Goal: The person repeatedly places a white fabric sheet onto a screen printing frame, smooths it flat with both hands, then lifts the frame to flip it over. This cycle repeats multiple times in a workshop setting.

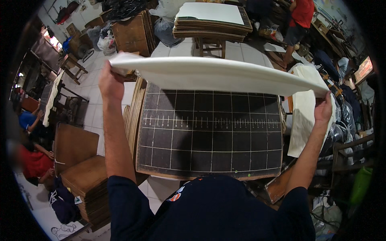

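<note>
A wide white cloth (221, 75) hangs stretched in the air between my two hands, over the far part of a dark board (229, 144) with a white grid and ruler marks. My left hand (111, 83) is closed on the cloth's left end, held higher. At the right end, my right hand (323, 108) grips the cloth's corner lower down. The board lies in front of me, and the cloth hides its far edge. Beneath my right hand, a cream cloth (302, 124) drapes over things beside the board.
Boards (130, 108) stand on edge left of the gridded board. Beyond is a stack of boards (211, 30) on a stool, with a white sheet on top. Brown boards (86, 176) pile up at left, near a person in red (36, 164). Another person (299, 24) stands at far right.
</note>
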Available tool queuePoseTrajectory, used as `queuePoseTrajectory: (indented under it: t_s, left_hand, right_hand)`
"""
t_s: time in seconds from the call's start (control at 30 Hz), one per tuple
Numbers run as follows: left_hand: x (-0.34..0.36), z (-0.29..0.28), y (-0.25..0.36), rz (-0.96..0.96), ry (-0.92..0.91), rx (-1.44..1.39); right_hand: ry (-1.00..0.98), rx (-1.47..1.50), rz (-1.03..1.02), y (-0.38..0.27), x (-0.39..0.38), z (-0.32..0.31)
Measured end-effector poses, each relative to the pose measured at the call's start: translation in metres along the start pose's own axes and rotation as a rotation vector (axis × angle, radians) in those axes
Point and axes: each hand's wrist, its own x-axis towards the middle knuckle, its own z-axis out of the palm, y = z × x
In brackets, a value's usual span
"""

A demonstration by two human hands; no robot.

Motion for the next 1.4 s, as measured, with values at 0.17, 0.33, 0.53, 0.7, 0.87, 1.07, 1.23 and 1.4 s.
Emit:
queuePoseTrajectory:
  t_s: [0.17,0.33,0.53,0.7,0.87,1.07,1.23,1.4]
  left_hand:
    - [0.011,0.045,0.027,0.097,0.180,-0.028]
    - [0.005,-0.010,-0.042,0.066,0.254,0.149]
    - [-0.029,-0.106,-0.183,-0.158,0.496,0.842]
    - [-0.092,-0.146,-0.219,-0.324,0.517,1.147]
    - [-0.149,-0.144,-0.199,-0.222,0.354,1.530]
    - [-0.203,-0.121,-0.169,-0.327,0.314,1.679]
    - [-0.249,-0.120,-0.149,-0.368,0.301,1.652]
    - [-0.283,-0.134,-0.145,-0.441,0.292,1.626]
  right_hand:
    - [0.120,0.021,0.032,-0.018,0.004,0.032]
    - [0.221,-0.124,0.169,0.047,-0.004,0.012]
    - [0.302,-0.700,0.395,0.162,-0.016,-0.043]
    - [0.260,-1.141,0.389,0.194,-0.049,-0.086]
    - [0.165,-1.413,0.293,0.180,-0.082,-0.110]
    - [0.177,-1.293,0.353,0.150,-0.119,-0.113]
    - [0.155,-1.353,0.329,0.130,-0.146,-0.131]
    - [0.130,-1.366,0.355,0.128,-0.163,-0.160]
